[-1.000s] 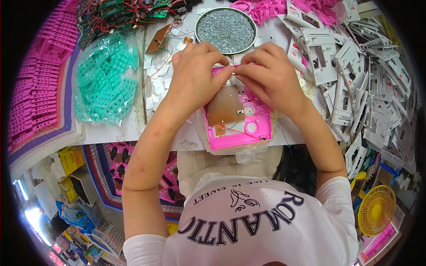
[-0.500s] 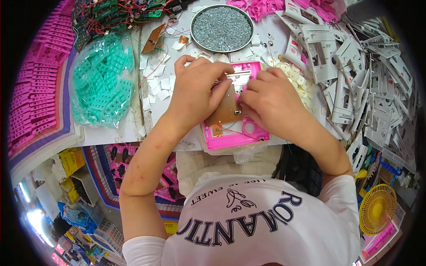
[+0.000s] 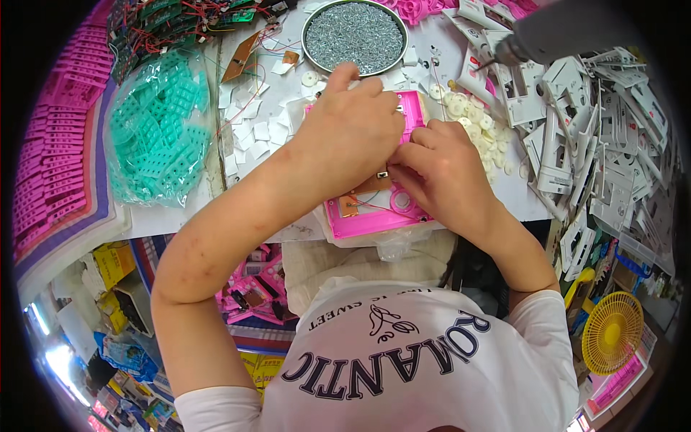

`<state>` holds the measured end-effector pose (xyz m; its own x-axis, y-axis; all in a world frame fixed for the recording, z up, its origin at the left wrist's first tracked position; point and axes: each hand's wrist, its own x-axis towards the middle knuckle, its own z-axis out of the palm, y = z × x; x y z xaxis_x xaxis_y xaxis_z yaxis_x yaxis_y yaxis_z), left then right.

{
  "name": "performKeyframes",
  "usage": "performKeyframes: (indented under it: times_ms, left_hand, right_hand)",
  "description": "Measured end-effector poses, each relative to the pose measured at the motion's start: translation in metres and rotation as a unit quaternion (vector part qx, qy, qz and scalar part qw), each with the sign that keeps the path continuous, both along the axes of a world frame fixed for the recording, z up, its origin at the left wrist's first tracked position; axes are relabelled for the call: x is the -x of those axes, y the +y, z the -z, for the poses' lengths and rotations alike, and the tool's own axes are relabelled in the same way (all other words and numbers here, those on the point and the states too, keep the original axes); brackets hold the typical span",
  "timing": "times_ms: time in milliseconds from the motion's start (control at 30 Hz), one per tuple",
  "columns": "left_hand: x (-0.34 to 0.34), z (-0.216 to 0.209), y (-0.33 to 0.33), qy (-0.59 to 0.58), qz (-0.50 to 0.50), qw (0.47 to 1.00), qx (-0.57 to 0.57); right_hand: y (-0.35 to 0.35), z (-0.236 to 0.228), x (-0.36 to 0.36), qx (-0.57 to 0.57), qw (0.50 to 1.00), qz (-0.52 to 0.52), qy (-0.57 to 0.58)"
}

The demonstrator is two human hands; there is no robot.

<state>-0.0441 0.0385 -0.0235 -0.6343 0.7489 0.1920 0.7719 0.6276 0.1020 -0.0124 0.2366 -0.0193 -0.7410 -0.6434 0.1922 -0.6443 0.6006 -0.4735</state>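
A pink plastic housing [image 3: 360,226] lies on the table in front of me, with a brown circuit board [image 3: 374,184] inside it. Thin wires run from the board to a small copper-coloured piece [image 3: 348,207] in the housing's near left corner. My left hand [image 3: 354,131] reaches across the board, fingers curled; its fingertips and anything in them are hidden. Pinched together, the fingers of my right hand [image 3: 445,171] work at the board's right side, close to the left fingers. What they hold is too small to make out.
A round tin of screws [image 3: 354,37] stands behind the housing. Cream plastic discs [image 3: 471,119] and white panels [image 3: 554,158] lie to the right, beneath a hanging grey power screwdriver [image 3: 554,36]. Left are a bag of turquoise keypads [image 3: 160,129] and pink parts [image 3: 57,144].
My left hand has moved right over the board and turned, covering more of it. The right hand has shifted slightly nearer me. The grey power screwdriver now hangs further into view at the upper right.
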Motion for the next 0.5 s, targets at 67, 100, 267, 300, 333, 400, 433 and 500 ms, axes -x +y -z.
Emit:
performKeyframes:
  times_ms: [67, 100, 267, 300, 333, 400, 433, 500]
  left_hand:
    - [0.0, -0.004, 0.004, -0.009, 0.012, 0.999, 0.041]
    - [0.0, -0.004, 0.005, -0.015, 0.017, 0.998, 0.051]
    - [0.014, -0.005, 0.003, -0.161, -0.074, 0.983, 0.038]
    - [0.018, -0.007, 0.003, -0.183, -0.099, 0.978, 0.011]
    - [0.021, -0.007, 0.003, -0.204, -0.122, 0.971, -0.017]
    - [0.025, -0.002, -0.002, -0.193, -0.111, 0.974, -0.042]
    - [0.026, -0.004, -0.004, -0.188, -0.106, 0.975, -0.055]
    - [0.032, -0.012, -0.008, -0.269, -0.114, 0.955, -0.056]
  right_hand:
    - [0.0, 0.001, 0.0, -0.013, 1.0, 0.005, 0.0]
    - [0.001, 0.0, 0.001, -0.03, 0.999, 0.006, 0.013]
    - [-0.003, -0.009, 0.009, -0.079, 0.996, -0.013, 0.044]
    - [-0.004, -0.012, 0.012, -0.083, 0.996, -0.019, 0.038]
    - [-0.004, -0.012, 0.015, -0.089, 0.995, -0.026, 0.033]
    - [-0.005, -0.006, 0.022, -0.036, 0.997, -0.034, 0.054]
    - [-0.004, -0.002, 0.025, -0.01, 0.997, -0.037, 0.065]
    - [-0.002, 0.009, 0.03, 0.055, 0.998, -0.025, 0.032]
